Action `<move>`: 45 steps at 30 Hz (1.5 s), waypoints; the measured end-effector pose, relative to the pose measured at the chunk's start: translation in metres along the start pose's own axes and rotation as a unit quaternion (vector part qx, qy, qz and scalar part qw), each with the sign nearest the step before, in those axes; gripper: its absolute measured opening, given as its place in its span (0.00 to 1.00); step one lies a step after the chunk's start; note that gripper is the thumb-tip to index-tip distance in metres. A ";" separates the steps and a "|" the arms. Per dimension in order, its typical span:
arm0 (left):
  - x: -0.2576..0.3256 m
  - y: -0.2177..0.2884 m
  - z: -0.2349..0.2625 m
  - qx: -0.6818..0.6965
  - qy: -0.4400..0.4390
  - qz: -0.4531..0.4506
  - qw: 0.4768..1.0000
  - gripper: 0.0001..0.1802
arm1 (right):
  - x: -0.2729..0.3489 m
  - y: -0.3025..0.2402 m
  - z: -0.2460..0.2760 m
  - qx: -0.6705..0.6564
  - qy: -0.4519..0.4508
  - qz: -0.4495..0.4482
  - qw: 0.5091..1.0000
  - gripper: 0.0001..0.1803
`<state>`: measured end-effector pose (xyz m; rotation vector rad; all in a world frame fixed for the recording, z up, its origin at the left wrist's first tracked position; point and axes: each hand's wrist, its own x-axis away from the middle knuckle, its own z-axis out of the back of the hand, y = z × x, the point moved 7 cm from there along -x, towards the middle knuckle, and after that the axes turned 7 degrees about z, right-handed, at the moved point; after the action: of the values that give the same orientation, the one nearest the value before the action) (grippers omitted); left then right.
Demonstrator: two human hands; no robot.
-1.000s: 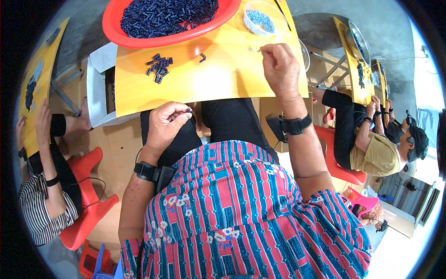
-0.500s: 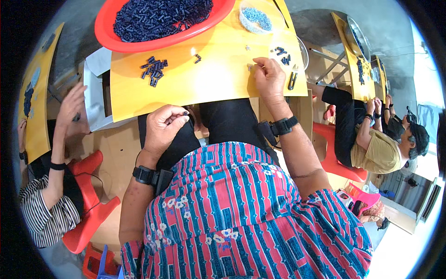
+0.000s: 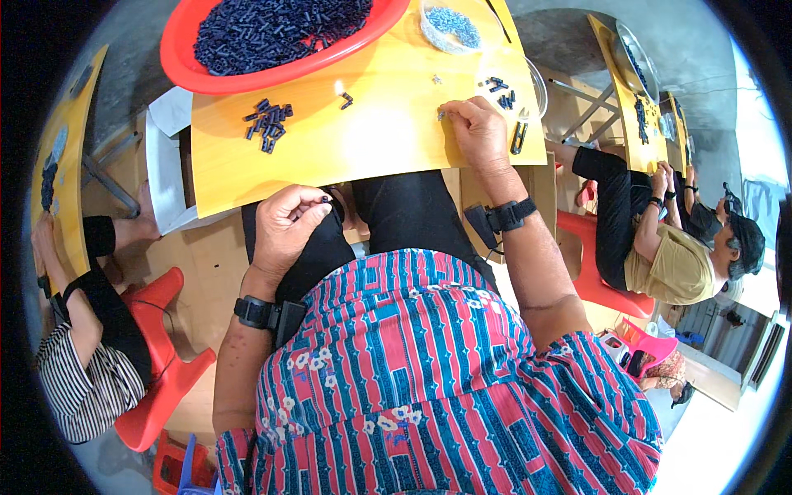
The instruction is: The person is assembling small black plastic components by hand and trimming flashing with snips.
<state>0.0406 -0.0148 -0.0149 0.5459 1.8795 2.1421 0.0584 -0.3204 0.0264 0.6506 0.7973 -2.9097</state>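
Note:
My left hand point(image 3: 289, 227) is closed in a pinch just off the table's near edge, above my lap. Between its thumb and forefinger sits a short black tube piece point(image 3: 325, 199). My right hand point(image 3: 480, 136) rests over the right part of the yellow table point(image 3: 346, 153), thumb and forefinger together. At those fingertips lie tiny pale bits point(image 3: 442, 115); whether any is gripped I cannot make out. Beside this hand are a pair of small black-handled snips point(image 3: 518, 138) and a few dark tube pieces point(image 3: 506, 101).
A large red basin point(image 3: 239, 84) of dark tube pieces stands at the back left. In front of it lies a loose pile point(image 3: 268, 124) of them. A clear tub point(image 3: 424, 31) holds light-blue bits. Co-workers sit at tables on both sides, by red chairs point(image 3: 153, 330).
My right hand has shifted slightly left and up, its fingertips reaching the pale bits. The left hand keeps its pinch. The left co-worker's raised arm has dropped back toward their table.

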 end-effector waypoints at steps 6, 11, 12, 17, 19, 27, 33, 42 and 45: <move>0.001 -0.002 0.000 -0.005 0.005 -0.010 1.000 0.04 | -0.004 -0.006 -0.002 0.030 -0.040 0.041 0.998 0.07; -0.002 -0.005 -0.001 0.003 -0.004 -0.002 1.000 0.04 | -0.005 -0.003 -0.009 0.086 -0.084 0.056 0.991 0.06; -0.002 -0.008 -0.001 0.025 -0.013 0.020 0.999 0.04 | -0.007 -0.005 -0.009 0.085 -0.083 0.058 0.991 0.06; -0.009 -0.001 -0.003 0.141 -0.049 0.065 0.987 0.04 | -0.013 -0.010 -0.016 0.130 -0.127 0.039 0.983 0.04; -0.015 0.006 -0.010 0.146 -0.068 0.081 0.984 0.04 | -0.016 -0.014 -0.015 0.123 -0.149 0.033 0.981 0.04; -0.048 0.018 -0.041 0.239 -0.121 0.153 0.951 0.06 | -0.016 -0.019 -0.026 0.112 -0.175 0.049 0.977 0.05; -0.071 0.012 -0.057 0.310 -0.169 0.160 0.922 0.10 | -0.014 -0.026 -0.036 0.120 -0.171 0.055 0.976 0.04; -0.077 0.014 -0.042 0.382 -0.134 0.195 0.893 0.16 | -0.017 -0.059 -0.047 0.115 -0.135 0.060 0.982 0.04; -0.077 0.015 -0.038 0.376 -0.125 0.204 0.895 0.17 | -0.015 -0.066 -0.043 0.094 -0.105 0.070 0.987 0.04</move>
<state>0.0945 -0.0829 -0.0134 1.3975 2.5607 1.3307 0.0775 -0.2424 0.0307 0.3832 0.4383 -2.8812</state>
